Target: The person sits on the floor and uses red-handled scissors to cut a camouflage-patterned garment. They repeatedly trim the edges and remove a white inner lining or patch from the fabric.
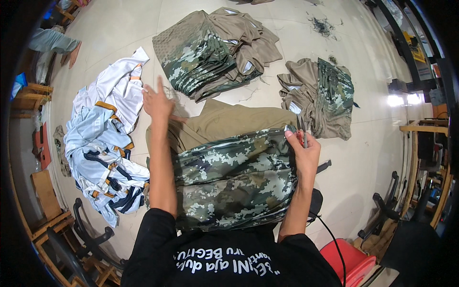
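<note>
Across my lap lies a camouflage-printed garment (pixel 234 182) with a plain khaki part (pixel 248 117) spread out beyond it. My left hand (pixel 159 103) is open above the khaki part's left edge, with its fingers spread and nothing visible in them. At the garment's right edge, my right hand (pixel 306 148) is closed around small scissors (pixel 300 129) with a red part near the grip and the blades pointing away from me. The right thumb rests at the camouflage edge by a small white patch; whether it also pinches the cloth I cannot tell.
Ahead sits a large stack of khaki and camouflage garments (pixel 205 52), with a smaller stack (pixel 330 95) to the right. A heap of white and light-blue garments (pixel 105 138) lies left. Dark thread scraps (pixel 322 26) dot the tiled floor. A red stool (pixel 349 263) is at lower right.
</note>
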Tool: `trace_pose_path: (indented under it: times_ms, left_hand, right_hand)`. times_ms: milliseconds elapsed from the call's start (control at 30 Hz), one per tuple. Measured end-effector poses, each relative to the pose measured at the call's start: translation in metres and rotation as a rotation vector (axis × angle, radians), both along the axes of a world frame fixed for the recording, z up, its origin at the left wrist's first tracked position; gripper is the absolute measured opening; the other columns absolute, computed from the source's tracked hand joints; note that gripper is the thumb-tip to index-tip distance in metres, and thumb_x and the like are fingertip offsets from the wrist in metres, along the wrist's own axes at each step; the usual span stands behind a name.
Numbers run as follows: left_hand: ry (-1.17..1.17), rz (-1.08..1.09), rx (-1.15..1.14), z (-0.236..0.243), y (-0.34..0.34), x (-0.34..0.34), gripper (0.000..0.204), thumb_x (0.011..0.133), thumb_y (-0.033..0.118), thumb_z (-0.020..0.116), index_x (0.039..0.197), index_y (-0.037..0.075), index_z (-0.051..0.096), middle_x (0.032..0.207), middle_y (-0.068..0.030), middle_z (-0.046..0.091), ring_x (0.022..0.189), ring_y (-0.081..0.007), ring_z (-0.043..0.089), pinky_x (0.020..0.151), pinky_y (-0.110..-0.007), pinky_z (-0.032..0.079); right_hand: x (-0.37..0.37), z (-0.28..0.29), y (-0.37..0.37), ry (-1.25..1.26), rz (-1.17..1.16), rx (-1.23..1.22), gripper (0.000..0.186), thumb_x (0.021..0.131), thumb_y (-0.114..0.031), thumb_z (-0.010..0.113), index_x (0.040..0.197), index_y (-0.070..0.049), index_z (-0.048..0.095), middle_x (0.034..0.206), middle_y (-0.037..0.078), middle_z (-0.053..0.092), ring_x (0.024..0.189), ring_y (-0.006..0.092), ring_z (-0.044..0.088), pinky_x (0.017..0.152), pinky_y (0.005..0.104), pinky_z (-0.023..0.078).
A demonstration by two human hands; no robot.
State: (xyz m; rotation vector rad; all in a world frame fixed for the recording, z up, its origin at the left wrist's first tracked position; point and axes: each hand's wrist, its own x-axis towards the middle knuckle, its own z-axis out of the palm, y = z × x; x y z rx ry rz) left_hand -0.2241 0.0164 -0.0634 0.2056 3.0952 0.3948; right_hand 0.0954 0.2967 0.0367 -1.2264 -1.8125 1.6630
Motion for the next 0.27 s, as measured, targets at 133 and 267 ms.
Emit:
trace_pose_path:
  times_ms: [133,267]
  left_hand:
    - [0.085,-0.338,0.327,0.021,0.077,0.089,0.052,0.086,0.022,0.076,0.135,0.01,0.062,0.148,-0.0285,0.046,0.139,-0.0482,0.039,0.116,-0.062,0.027]
    - [-0.361,-0.747,0.862,0.059,0.133,0.162,0.036,0.095,0.029,0.071,0.125,0.01,0.069,0.14,-0.021,0.056,0.136,-0.0378,0.048,0.116,-0.058,0.03]
  right_hand:
    - [0.002,0.006,0.005,0.069,-0.058,-0.231,0.012,0.088,-0.007,0.075,0.084,-0.004,0.064,0.077,-0.007,0.057,0.066,0.0035,0.046,0.06,0.0196,0.036]
    - [0.03,0.015,0.02,0.24,-0.032,-0.588,0.012,0.091,-0.005,0.068,0.094,-0.01,0.058,0.072,-0.007,0.05,0.052,0.006,0.04,0.049,0.0207,0.028]
